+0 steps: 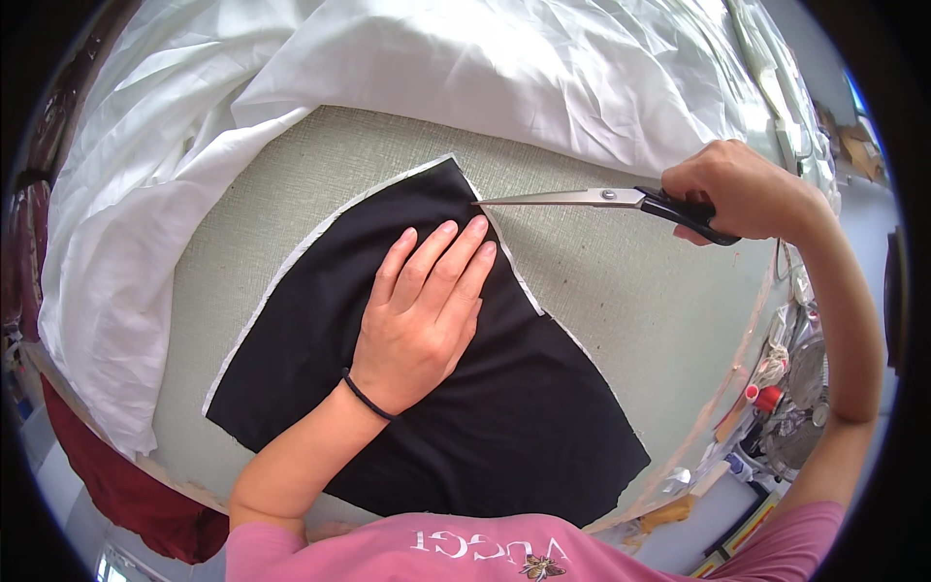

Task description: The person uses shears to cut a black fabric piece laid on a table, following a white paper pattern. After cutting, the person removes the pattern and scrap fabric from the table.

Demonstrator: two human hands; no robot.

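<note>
At the centre of the view, reaching down toward six o'clock, a black cloth (524,417) lies on a pale grey-green table (621,291), shaped like a fan. Its narrow corner points to twelve o'clock, and it widens to one lower corner at eight and another between four and five; the broadest span runs between those two. White edging (515,269) follows the curved left side and the upper right side. The left hand (417,325) rests flat on the cloth, fingers slightly spread and pointing between twelve and one, a black band (367,396) round its wrist. Well apart from it, toward two o'clock, the right hand (713,199) is closed round the black handles of the scissors (572,197). Their long axis runs from three to nine o'clock, tip to nine, meeting the cloth's edge just below the narrow corner; whether a blade is under the fabric, I cannot tell. Rumpled white fabric (436,68) arcs from nine through twelve to two. Dark red fabric (126,485) hangs at eight, and a red spool (768,399) sits at four.
</note>
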